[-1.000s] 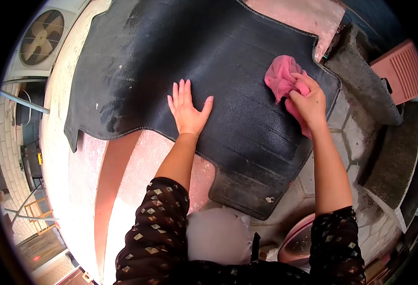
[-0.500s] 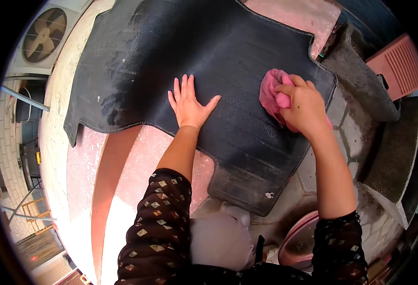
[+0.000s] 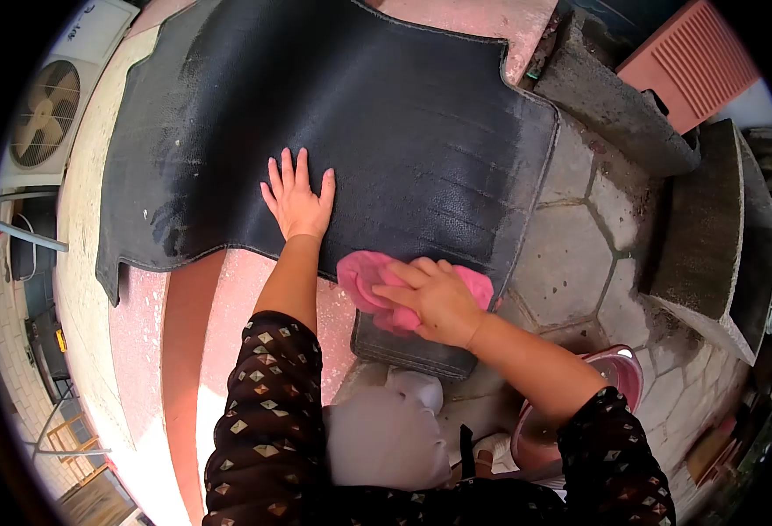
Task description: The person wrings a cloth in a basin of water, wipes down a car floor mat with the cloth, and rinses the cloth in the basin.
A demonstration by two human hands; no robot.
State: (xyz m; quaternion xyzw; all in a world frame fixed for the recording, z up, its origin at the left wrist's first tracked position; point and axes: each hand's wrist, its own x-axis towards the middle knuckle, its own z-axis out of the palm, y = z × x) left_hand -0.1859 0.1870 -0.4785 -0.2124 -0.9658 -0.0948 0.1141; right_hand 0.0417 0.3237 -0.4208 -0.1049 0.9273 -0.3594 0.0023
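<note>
A large black floor mat [image 3: 403, 149] with stitched edges drapes over pink speckled steps, its near flap hanging toward the paving. My left hand [image 3: 300, 203] lies flat on the mat, fingers spread, holding nothing. Near the mat's lower right part, my right hand [image 3: 434, 302] presses a pink cloth [image 3: 368, 272] against the surface, with its fingers over the folds. The cloth hides part of the near flap. Pale scuffs and dusty streaks show on the mat's left side and right edge.
Pink steps [image 3: 250, 294] lie under the mat. A pink basin [image 3: 638, 386] stands beside my right forearm, partly covered by it. At right are a concrete trough [image 3: 614, 105], a concrete slab [image 3: 697, 237] and a ridged pink panel [image 3: 693, 61]. A fan unit [image 3: 46, 114] is far left.
My right hand has brought the pink cloth down and left across the mat, spreading it flatter. My left hand stays flat on the mat. The view has shifted right.
</note>
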